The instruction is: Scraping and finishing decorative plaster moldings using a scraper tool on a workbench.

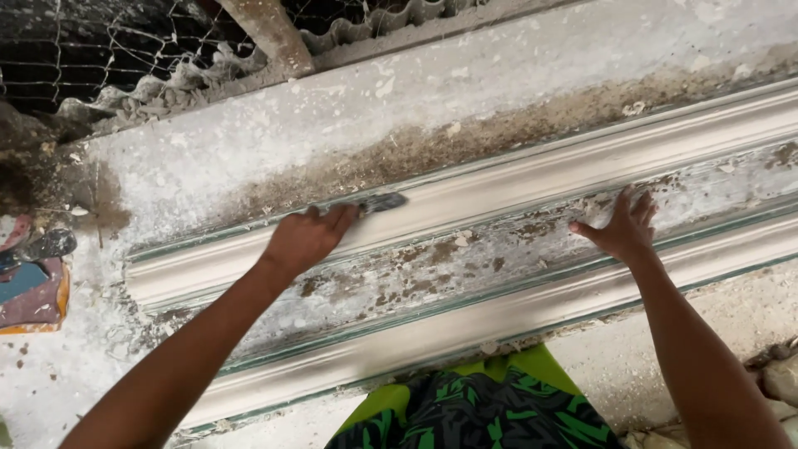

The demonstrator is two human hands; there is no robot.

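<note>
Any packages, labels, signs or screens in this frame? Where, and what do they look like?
None in view: no package, label, sign or screen.
Nearest to one: a flat painted piece in pink, teal and orange, left edge, partly cut off; what it is cannot be told.
Otherwise: the left hand holds a small grey scraper blade against the long white plaster moulding; the right hand rests flat on the moulding's flaking middle band.

Plaster-spattered concrete slab [249, 158] carries long white plaster cornice moulding [515, 187], laid lengthwise. Brown grime band along moulding's far edge; white flakes [91, 333] scattered at left end.
</note>
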